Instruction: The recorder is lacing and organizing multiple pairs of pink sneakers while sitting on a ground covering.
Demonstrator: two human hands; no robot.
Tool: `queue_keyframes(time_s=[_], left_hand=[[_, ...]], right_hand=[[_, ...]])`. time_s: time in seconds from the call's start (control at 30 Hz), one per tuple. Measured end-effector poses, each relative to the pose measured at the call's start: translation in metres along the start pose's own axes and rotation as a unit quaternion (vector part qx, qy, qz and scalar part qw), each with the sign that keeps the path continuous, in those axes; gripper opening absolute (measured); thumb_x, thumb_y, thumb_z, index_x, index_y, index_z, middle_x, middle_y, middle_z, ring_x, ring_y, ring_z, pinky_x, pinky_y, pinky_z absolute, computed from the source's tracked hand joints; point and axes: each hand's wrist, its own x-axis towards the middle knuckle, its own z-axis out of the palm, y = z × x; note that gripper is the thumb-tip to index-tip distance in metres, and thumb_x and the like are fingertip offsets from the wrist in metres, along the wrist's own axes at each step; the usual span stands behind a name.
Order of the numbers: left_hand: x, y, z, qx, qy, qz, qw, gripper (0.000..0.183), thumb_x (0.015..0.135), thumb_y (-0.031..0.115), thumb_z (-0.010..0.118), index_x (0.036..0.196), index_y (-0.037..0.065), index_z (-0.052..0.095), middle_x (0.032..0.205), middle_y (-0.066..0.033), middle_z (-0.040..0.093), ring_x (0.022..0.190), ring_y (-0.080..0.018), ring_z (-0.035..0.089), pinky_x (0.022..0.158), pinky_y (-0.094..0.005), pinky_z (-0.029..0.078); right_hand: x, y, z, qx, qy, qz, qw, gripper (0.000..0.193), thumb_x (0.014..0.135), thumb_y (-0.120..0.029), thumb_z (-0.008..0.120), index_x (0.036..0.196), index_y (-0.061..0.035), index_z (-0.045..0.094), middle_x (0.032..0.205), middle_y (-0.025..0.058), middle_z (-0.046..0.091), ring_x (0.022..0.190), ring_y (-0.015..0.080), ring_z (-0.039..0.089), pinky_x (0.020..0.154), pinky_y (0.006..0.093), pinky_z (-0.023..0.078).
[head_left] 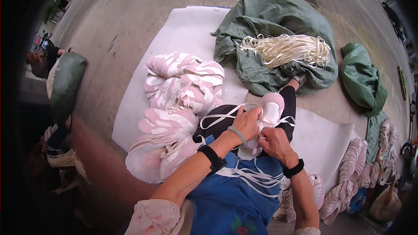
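Observation:
A pink and white shoe upper (273, 106) lies across my lap, its rounded toe pointing away from me. My left hand (247, 123) is closed at its left edge, pinching a white shoelace (217, 117) that loops out over my dark trouser leg. On the near right side of the upper, my right hand (275, 142) is curled with thumb and fingers pressed together at the lacing; the lace there is mostly hidden by the fingers. More loose white laces (250, 176) are draped over my blue apron (230, 204).
Piles of pink and white shoe uppers (183, 82) lie on a white sheet (135, 104) to my left. Ahead, a green sack (278, 13) bears a bundle of cream laces (296, 50). More stacked uppers (348, 178) and another green sack (363, 80) are at right. People sit at far left.

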Motion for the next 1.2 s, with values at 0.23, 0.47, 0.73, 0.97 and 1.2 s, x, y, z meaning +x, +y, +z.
queue_keyframes(time_s=[0.23,0.47,0.73,0.97,1.2], left_hand=[[0.003,0.009,-0.012,0.021,-0.006,-0.019,1.0,0.027,0.073,0.0,0.054,0.101,0.003,0.052,0.092,-0.0169,0.063,0.091,-0.0357,0.06,0.095,-0.0475,0.039],[0.048,-0.006,-0.02,-0.214,0.07,-0.167,0.96,0.038,0.085,0.021,0.064,0.113,-0.003,0.053,0.106,-0.0155,0.063,0.098,-0.0199,0.061,0.085,-0.0313,0.049],[0.076,-0.012,-0.005,-0.186,-0.071,-0.147,0.969,0.065,0.074,0.031,0.077,0.119,-0.005,0.049,0.109,-0.0187,0.062,0.097,-0.0224,0.06,0.085,-0.0317,0.048],[0.087,0.011,-0.017,-0.175,-0.102,-0.165,0.965,0.044,0.069,0.023,0.079,0.098,-0.005,0.06,0.087,-0.0139,0.066,0.076,-0.0199,0.063,0.068,-0.0319,0.051],[0.087,-0.01,-0.02,-0.215,-0.086,-0.172,0.957,0.036,0.069,0.022,0.08,0.09,-0.001,0.062,0.084,-0.0066,0.065,0.073,-0.0142,0.059,0.065,-0.0279,0.048]], right_hand=[[-0.013,-0.004,-0.01,-0.036,0.171,-0.009,0.985,0.014,0.084,-0.018,0.063,0.078,-0.0058,0.059,0.078,0.0113,0.057,0.063,0.031,0.06,0.055,0.0382,0.047],[0.018,-0.01,0.009,0.051,0.216,-0.066,0.973,0.01,0.087,-0.013,0.061,0.094,-0.0077,0.063,0.091,0.0092,0.063,0.075,0.031,0.064,0.065,0.0367,0.051],[0.003,-0.009,0.017,0.037,0.091,0.073,0.993,0.016,0.094,-0.018,0.049,0.091,-0.0029,0.045,0.078,0.0213,0.058,0.07,0.0393,0.059,0.059,0.0464,0.046],[-0.068,-0.033,-0.044,0.162,0.082,0.08,0.98,0.019,0.096,-0.016,0.043,0.089,-0.0006,0.051,0.071,0.0176,0.055,0.065,0.0364,0.056,0.06,0.041,0.045],[-0.208,-0.071,-0.128,0.023,0.194,0.127,0.972,0.02,0.094,-0.011,0.044,0.077,-0.0023,0.047,0.065,0.0009,0.043,0.048,0.0084,0.039,0.042,0.0247,0.033]])
